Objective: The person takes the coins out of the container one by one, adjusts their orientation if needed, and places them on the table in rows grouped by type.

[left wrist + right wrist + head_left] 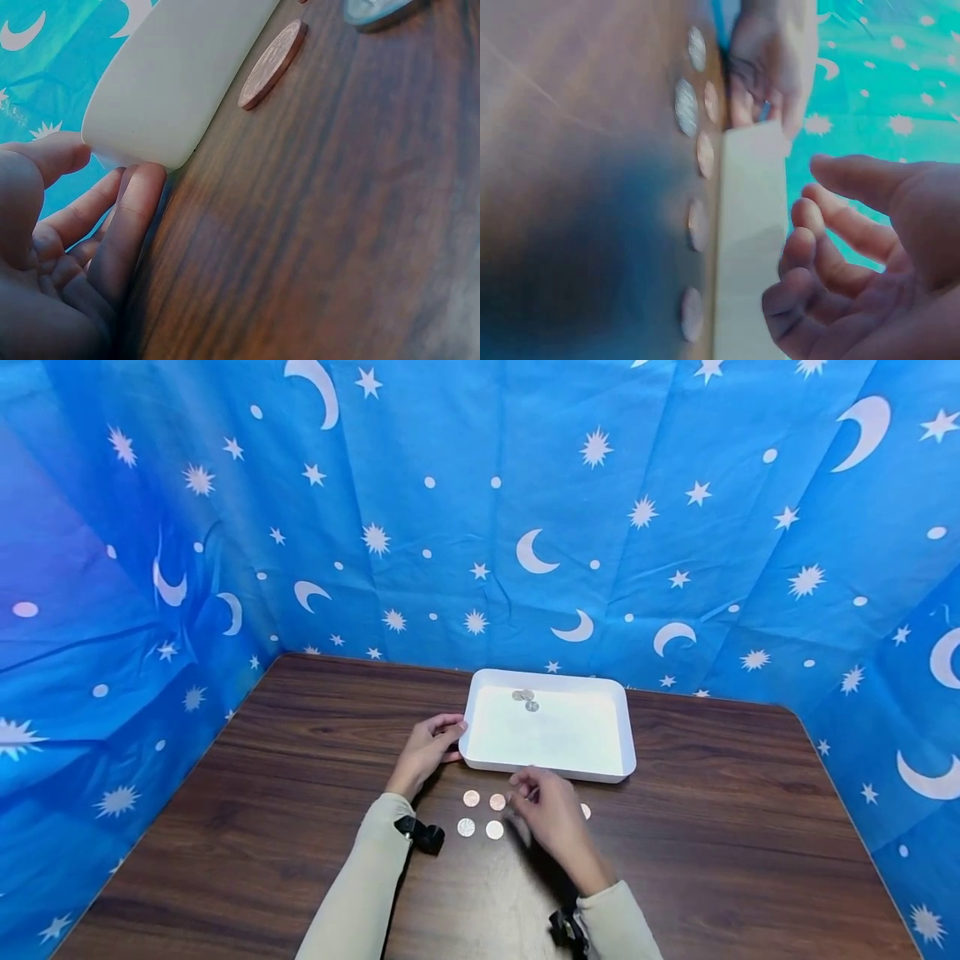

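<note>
A shallow white tray [551, 774] sits at the back of the table, with silver coins [532, 706] near its far wall. My left hand [429, 750] holds the tray's left side, thumb at the rim and fingers low against the corner in the left wrist view. Over the table in front of the tray is my right hand [551, 810], fingers loosely bent, thumb apart, nothing between them in the right wrist view. Copper coins [497, 802] and silver coins [466, 827] lie flat to its left; another coin [586, 811] shows partly behind it.
The dark wood-grain table [720, 835] carries the tray and coins. A blue curtain [450, 510] with white moons and stars hangs behind the table and along both sides. Black straps [422, 836] circle both wrists.
</note>
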Demonstrator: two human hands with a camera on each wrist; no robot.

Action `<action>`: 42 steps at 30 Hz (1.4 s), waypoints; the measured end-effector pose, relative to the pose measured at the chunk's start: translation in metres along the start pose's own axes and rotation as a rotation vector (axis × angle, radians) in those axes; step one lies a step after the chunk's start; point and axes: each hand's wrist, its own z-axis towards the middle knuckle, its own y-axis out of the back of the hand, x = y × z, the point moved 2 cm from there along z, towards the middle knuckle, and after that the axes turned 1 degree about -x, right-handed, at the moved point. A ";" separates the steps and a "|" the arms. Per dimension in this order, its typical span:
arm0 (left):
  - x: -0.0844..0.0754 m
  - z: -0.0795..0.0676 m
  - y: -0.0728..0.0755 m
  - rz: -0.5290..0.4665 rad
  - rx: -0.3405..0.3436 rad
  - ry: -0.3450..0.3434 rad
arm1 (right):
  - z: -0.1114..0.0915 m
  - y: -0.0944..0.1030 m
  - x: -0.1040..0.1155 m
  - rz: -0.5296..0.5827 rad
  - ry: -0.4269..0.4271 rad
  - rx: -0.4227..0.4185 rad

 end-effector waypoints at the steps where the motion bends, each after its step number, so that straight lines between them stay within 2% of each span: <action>1: 0.000 0.000 0.000 -0.005 -0.003 0.000 | 0.004 0.004 0.001 -0.006 -0.013 -0.015; 6: -0.003 -0.003 0.000 -0.013 -0.006 0.003 | 0.029 0.023 -0.003 -0.015 -0.079 -0.070; 12: -0.004 -0.003 -0.001 -0.013 -0.003 0.002 | 0.070 0.038 -0.025 -0.063 -0.142 -0.113; 17: -0.003 -0.004 -0.002 -0.001 -0.005 0.006 | 0.102 0.039 -0.050 -0.103 -0.219 -0.041; 21: -0.002 -0.004 -0.002 0.008 -0.008 0.006 | 0.120 0.035 -0.067 -0.116 -0.270 0.029; 26: -0.004 -0.004 -0.001 0.015 -0.010 0.013 | 0.134 0.029 -0.074 -0.135 -0.309 0.033; 31: -0.005 -0.003 -0.002 0.010 -0.011 0.017 | 0.144 0.024 -0.073 -0.214 -0.359 0.020; 42: -0.004 -0.002 -0.003 -0.005 -0.010 0.021 | 0.151 0.016 -0.077 -0.261 -0.327 0.022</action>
